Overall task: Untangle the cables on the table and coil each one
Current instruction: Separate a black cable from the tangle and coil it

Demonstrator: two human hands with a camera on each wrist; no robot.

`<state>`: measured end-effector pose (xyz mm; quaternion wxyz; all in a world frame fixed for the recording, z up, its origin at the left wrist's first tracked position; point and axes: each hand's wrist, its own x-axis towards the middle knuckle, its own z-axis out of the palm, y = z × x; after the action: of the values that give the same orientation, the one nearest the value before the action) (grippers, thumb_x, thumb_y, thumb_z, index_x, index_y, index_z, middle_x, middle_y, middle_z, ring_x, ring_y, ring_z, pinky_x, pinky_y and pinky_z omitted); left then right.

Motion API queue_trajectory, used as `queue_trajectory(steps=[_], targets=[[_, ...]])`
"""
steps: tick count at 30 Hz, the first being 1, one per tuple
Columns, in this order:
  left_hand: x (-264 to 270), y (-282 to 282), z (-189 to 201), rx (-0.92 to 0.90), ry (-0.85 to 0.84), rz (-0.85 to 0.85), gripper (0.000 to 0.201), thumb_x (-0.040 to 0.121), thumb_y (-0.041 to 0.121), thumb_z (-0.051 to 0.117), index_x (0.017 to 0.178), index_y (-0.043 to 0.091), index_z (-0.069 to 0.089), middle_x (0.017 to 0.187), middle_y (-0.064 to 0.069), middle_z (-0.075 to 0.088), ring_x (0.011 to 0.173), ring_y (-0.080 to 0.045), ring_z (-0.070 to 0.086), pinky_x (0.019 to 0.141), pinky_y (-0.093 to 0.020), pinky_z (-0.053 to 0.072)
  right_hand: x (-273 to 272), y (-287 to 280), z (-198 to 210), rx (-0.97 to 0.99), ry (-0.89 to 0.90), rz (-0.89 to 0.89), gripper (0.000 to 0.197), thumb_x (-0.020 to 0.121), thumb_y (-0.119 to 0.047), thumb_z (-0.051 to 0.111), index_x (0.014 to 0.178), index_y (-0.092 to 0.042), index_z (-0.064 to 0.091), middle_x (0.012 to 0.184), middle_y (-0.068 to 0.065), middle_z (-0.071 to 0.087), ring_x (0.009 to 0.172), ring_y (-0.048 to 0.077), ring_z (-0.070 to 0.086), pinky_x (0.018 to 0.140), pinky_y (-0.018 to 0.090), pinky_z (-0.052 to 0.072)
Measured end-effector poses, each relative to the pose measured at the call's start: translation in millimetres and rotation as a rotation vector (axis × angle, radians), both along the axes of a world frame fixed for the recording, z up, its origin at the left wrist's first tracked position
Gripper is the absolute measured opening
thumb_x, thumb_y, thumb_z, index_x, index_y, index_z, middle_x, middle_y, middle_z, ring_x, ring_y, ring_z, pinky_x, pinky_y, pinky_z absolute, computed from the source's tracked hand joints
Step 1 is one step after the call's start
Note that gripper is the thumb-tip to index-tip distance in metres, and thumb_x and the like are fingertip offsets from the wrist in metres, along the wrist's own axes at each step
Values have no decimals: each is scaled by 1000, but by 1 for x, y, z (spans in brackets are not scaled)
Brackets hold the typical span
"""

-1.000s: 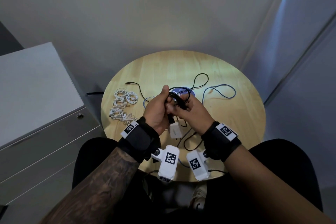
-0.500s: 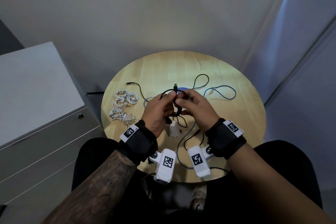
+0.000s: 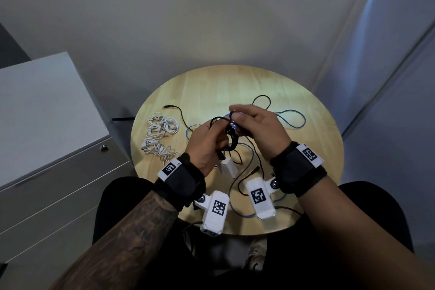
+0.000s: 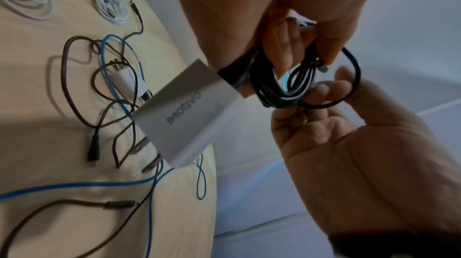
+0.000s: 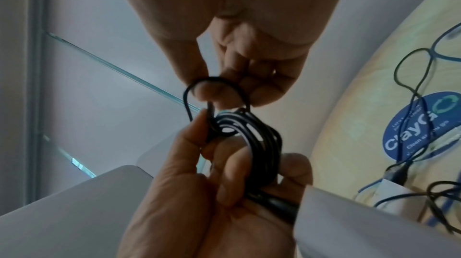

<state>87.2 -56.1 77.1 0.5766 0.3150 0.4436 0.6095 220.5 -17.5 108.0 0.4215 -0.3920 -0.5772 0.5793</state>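
Above the round wooden table [image 3: 235, 82], my left hand [image 3: 211, 139] grips a bundle of black cable coils [image 3: 231, 142]. In the left wrist view its fingers curl through the coil [image 4: 279, 86], and a white charger block [image 4: 189, 112] hangs below it on the same cable. My right hand [image 3: 247, 122] is just over the coil. In the right wrist view it pinches the cable's free end, which arcs in a small loop [image 5: 214, 82] over the bundle [image 5: 257, 134].
Several coiled white cables [image 3: 160, 134] lie at the table's left side. A loose blue cable [image 3: 294, 120] and thin black cables [image 3: 261, 99] sprawl across the middle and right, over a blue sticker [image 5: 421, 124]. A grey cabinet [image 3: 47, 113] stands to the left.
My right hand has lifted from beside the coil to above it, carrying the cable's free end up and over. The left hand keeps its grip on the bundle.
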Motion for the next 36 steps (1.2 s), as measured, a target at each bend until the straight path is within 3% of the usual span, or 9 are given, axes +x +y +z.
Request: queue_trajectory(steps=[3,7,12,16,20,24,30,33,36], targets=[[-4,1,-1,-5,-19,-48,23,86,25,62,66,20,51,57,5,23,51,-12,17,59,-33,13,3,2,-3,-5,-110,113,15,94,-14,62,104,-9,73,99,9,71,93,16,66,86,33,53],[-6,5,-2,-72,-94,-177,26,96,14,48,70,17,45,62,4,32,53,-8,23,47,-20,18,5,12,7,78,-69,-84,12,97,-12,58,100,-3,66,83,4,69,68,5,61,63,15,47],[-7,9,-17,-96,129,-194,31,101,22,50,71,19,42,61,6,25,52,-9,20,48,-18,19,6,33,31,230,9,-275,12,96,-9,59,85,-15,58,71,2,67,57,7,55,52,20,40],[-14,17,-15,-53,193,-155,12,100,22,52,91,14,52,63,6,38,54,-9,31,51,-18,32,8,39,32,234,99,-316,12,96,-9,59,86,-15,59,75,4,69,63,12,58,58,25,48],[-22,21,-13,13,144,-79,16,103,17,45,93,9,55,57,9,34,52,-7,29,50,-18,27,14,41,17,92,253,-256,19,90,6,61,86,-12,53,84,13,69,70,20,66,72,32,57],[-22,23,0,57,32,-55,23,104,17,43,82,14,50,56,9,30,49,-6,26,46,-16,26,20,36,-21,129,-132,-142,28,82,14,63,91,-13,62,83,10,69,75,15,69,77,31,54],[-12,24,2,102,195,-102,20,103,20,45,87,11,53,55,10,39,49,-7,32,50,-17,30,4,24,-43,288,-474,103,22,88,2,61,98,-14,73,91,3,73,81,9,63,78,20,48],[-14,25,1,95,229,-100,21,103,20,45,86,12,53,54,13,40,49,-6,32,51,-18,28,4,23,-42,266,-477,53,19,90,1,59,96,-15,70,89,0,70,77,11,62,74,18,47],[-17,26,0,84,258,-98,20,103,19,46,88,10,55,53,14,38,49,-6,30,50,-18,28,6,25,-35,84,-213,-76,20,91,3,58,87,-17,63,81,2,65,69,9,62,67,18,51]])
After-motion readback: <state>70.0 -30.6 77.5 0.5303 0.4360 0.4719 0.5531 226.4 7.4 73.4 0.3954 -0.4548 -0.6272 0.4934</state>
